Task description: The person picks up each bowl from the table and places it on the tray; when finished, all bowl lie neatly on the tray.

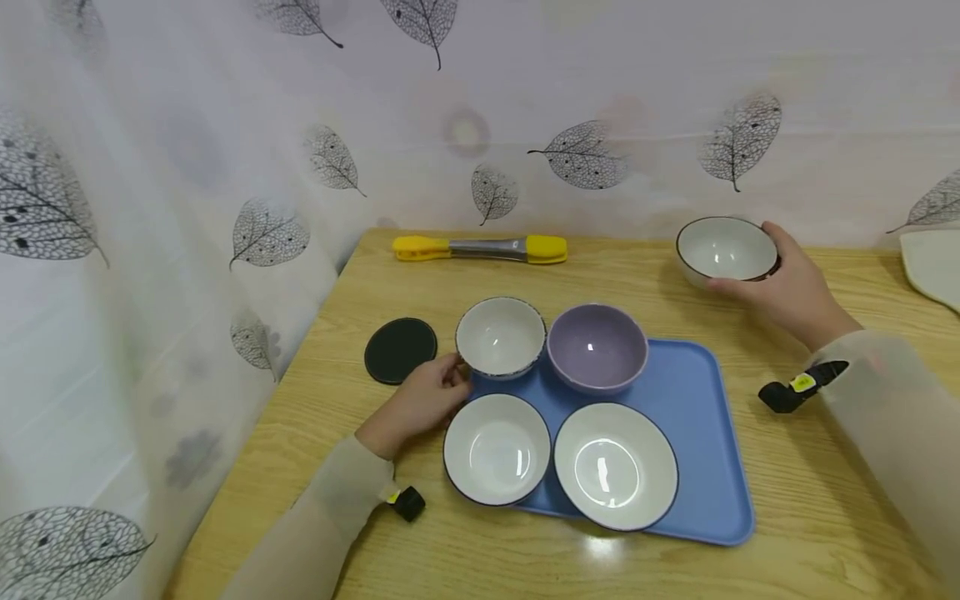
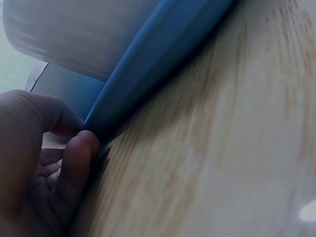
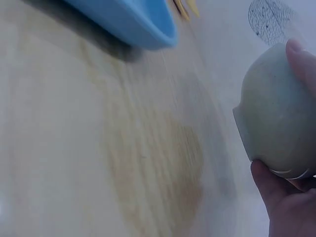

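Note:
My right hand (image 1: 802, 296) grips a white bowl (image 1: 723, 248) with a dark rim, thumb and fingers spread around its side. In the right wrist view this bowl (image 3: 279, 113) is lifted off the wood, its underside showing. My left hand (image 1: 427, 395) is at the left edge of a blue tray (image 1: 701, 433); in the left wrist view its fingertips pinch the tray's rim (image 2: 131, 74). On the tray stand a speckle-rimmed white bowl (image 1: 498, 336), a purple bowl (image 1: 597, 346) and two dark-rimmed white bowls, one left (image 1: 497, 450) and a wider one right (image 1: 615, 465).
A black round coaster (image 1: 401, 350) lies left of the tray. Yellow-tipped metal tongs (image 1: 487, 248) rest along the table's back edge. At the far right is part of a pale flat board (image 1: 933, 262). A leaf-patterned curtain (image 1: 420, 125) hangs behind and to the left of the table (image 1: 300, 467).

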Available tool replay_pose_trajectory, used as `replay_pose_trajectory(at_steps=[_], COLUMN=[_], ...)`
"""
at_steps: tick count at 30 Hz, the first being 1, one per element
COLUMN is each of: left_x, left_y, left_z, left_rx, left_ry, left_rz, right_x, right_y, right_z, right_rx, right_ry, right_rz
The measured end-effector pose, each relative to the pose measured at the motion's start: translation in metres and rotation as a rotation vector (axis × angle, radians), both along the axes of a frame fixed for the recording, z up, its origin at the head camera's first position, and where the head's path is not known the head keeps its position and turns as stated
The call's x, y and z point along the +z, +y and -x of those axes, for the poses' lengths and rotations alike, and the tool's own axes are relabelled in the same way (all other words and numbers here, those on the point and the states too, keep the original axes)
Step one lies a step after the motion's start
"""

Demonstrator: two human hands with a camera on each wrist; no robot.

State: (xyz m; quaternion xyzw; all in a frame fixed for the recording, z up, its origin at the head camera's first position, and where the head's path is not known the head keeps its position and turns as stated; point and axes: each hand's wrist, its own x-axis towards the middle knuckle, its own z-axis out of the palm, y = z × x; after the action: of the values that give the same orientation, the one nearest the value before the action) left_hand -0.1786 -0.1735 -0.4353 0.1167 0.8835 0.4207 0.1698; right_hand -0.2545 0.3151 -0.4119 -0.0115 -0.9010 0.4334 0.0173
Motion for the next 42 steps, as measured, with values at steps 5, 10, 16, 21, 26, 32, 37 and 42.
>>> replay_pose_trajectory(at_steps=[5, 10, 16, 21, 26, 32, 37, 42], left_x=[0.0, 0.0, 0.001, 0.001, 0.001, 0.0, 0.001, 0.001], left_y=[0.001, 0.001, 0.0, -0.002, -0.003, -0.001, 0.0, 0.0], left_z=[0.001, 0.001, 0.001, 0.0, -0.004, -0.003, -0.002, -0.003], left_rx=[-0.011, -0.004, -0.002, -0.002, 0.001, -0.001, -0.002, 0.0], left_ry=[0.012, 0.008, -0.001, 0.008, -0.007, 0.02, 0.03, 0.031], left_rz=[-0.004, 0.007, 0.006, 0.019, 0.014, 0.02, 0.024, 0.028], right_x=[0.007, 0.01, 0.012, 0.01, -0.001, -0.009, -0.015, -0.019], right_y=[-0.003, -0.006, -0.01, -0.013, -0.02, -0.024, -0.026, -0.029], right_z=[-0.022, -0.044, -0.068, -0.089, -0.11, -0.128, -0.139, -0.146], right_rx=[0.023, 0.045, 0.111, 0.21, 0.275, 0.325, 0.339, 0.351], right_ry=[0.005, 0.009, 0.044, 0.076, 0.117, 0.142, 0.137, 0.134], right_rz=[-0.002, -0.022, 0.012, 0.074, 0.132, 0.203, 0.212, 0.221])
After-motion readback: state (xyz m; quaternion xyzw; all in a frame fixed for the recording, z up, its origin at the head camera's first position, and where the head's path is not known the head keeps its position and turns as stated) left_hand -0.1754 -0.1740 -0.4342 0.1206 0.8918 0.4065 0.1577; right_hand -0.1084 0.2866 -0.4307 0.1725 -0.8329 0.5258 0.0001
